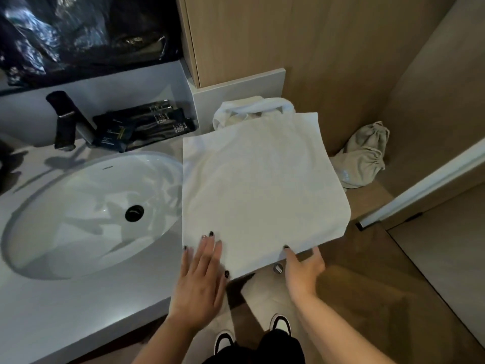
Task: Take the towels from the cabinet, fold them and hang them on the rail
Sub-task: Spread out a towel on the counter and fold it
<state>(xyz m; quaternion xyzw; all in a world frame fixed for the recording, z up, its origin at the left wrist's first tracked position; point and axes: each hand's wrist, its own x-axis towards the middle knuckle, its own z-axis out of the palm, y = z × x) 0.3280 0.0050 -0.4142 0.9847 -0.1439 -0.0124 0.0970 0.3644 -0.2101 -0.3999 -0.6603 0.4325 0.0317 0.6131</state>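
White towel [262, 185]: folded into a flat rectangle, laid on the right end of the grey countertop [78, 306], its left edge just beside the basin, its near right corner projecting past the counter's front edge

Second white towel [252, 109]: bunched, partly covered by the far edge of the folded one, set against the wooden cabinet wall [315, 48]

Left hand [202, 279]: laid flat on the near left corner of the folded towel, fingers straight and spread, nothing gripped; dark nail polish is seen

Right hand [301, 266]: placed at the near edge of the folded towel, thumb on top, fingers curled under the overhanging corner, the cloth pinched between them

Oval white washbasin [86, 214]: sunk into the countertop left of the towel, with a black drain plug [134, 213] at its centre

Dark tap [63, 119]: stood behind the basin

Dark toiletry packets and tubes [144, 127]: stacked in a tray between tap and towels

Grey drawstring bag [364, 156]: crumpled on the wooden shelf to the right, apart from the towel

Black plastic sheet [78, 30]: draped across the wall area above the tap

Black-and-white shoes [280, 321]: seen on the floor below the counter edge
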